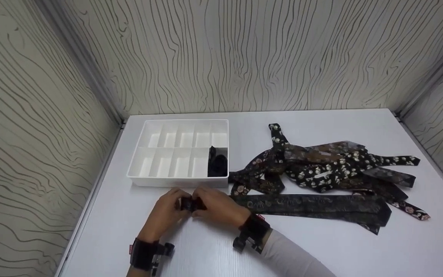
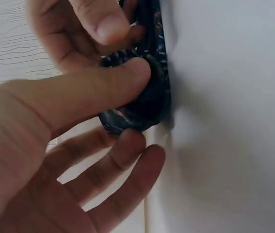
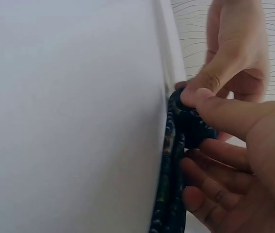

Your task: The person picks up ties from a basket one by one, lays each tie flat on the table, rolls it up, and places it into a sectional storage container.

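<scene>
Both hands are at one end of a dark patterned necktie (image 1: pixel 310 206), which is coiled into a small roll (image 3: pixel 195 127). My left hand (image 1: pixel 164 211) pinches the roll, its thumb lying across the coil in the left wrist view. From the other side my right hand (image 1: pixel 221 207) grips the same roll, thumb close to the left thumb. The rest of the necktie runs flat to the right across the table, partly hidden beneath the right hand. Its layers extend from the coil in the right wrist view.
Just beyond the hands stands a white divided tray (image 1: pixel 179 180). Its near right compartment holds a rolled black necktie (image 1: pixel 218 165). To the right, several dark floral neckties (image 1: pixel 333 169) lie in a tangled heap. Patterned panels (image 1: pixel 237 57) enclose the white table (image 1: pixel 106 223).
</scene>
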Motion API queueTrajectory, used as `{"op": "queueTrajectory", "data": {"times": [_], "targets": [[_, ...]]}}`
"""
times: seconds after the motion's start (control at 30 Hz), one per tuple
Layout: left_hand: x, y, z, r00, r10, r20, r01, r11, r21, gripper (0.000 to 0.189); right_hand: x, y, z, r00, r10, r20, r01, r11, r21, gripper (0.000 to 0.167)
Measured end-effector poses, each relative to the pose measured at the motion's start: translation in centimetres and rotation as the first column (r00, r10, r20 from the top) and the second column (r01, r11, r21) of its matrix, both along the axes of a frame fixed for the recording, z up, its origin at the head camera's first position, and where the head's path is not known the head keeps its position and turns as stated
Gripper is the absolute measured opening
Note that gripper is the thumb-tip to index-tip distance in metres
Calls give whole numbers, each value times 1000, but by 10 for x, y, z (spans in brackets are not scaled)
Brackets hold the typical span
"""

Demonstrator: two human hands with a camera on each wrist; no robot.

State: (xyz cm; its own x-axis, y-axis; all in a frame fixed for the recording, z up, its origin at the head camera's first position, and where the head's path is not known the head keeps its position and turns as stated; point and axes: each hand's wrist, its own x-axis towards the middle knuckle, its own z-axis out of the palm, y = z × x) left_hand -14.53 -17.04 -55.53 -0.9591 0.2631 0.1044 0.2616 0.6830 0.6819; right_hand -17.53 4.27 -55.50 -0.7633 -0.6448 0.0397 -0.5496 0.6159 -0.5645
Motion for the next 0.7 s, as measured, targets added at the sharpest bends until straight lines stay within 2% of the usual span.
{"op": "queueTrajectory", "data": {"times": [0.1,0.23,0.33,0.4,0.57,0.7], "targets": [[0,2,-1,1000,3,2,-3,1000,7,42,0,0,-3,1000,-9,-13,9,1000,-9,50],[1,5,-3,999,-48,-12,48,999,14,45,-1,0,-8,999,-15,-38,15,1000,10,47],[2,8,-4,997,-73,-40,72,997,-18,42,-1,1,-10,998,-17,-61,18,1000,25,44],[2,9,-3,996,-69,-47,68,997,-39,40,-1,1,-10,996,-23,-87,26,999,37,43],[0,11,-2,998,-63,0,63,998,-24,38,1,4,-11,988,-74,-134,79,996,33,37],[1,11,-2,998,-65,-26,64,997,-36,37,3,7,-12,988,-84,-130,89,995,34,42]]}}
